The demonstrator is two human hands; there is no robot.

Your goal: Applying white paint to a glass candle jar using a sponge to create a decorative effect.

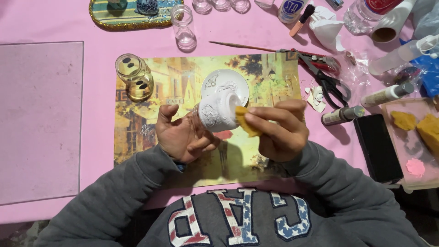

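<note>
A round white-and-blue labelled container (292, 9) is standing at the table's far edge, beside a clear plastic bottle (366, 13) wearing a red label; two slim tubes, a white one (386, 95) and a grey one (342, 115), are lying to the right, near black-handled scissors (327, 80); a printed street-scene placemat (160, 91) is covering the pink table (55, 23), with a white plate (225, 82) and a yellowish glass jar (134, 77) sitting on it. The left hand (180, 137) is gripping a small jar painted white (217, 111), tilted on its side above the placemat, its fingers curling under its neck; the right hand (279, 132) is pinching a yellow sponge (247, 121), which is touching the jar's right side; more yellow sponge pieces (418, 123) are resting on a tray at the far right.
</note>
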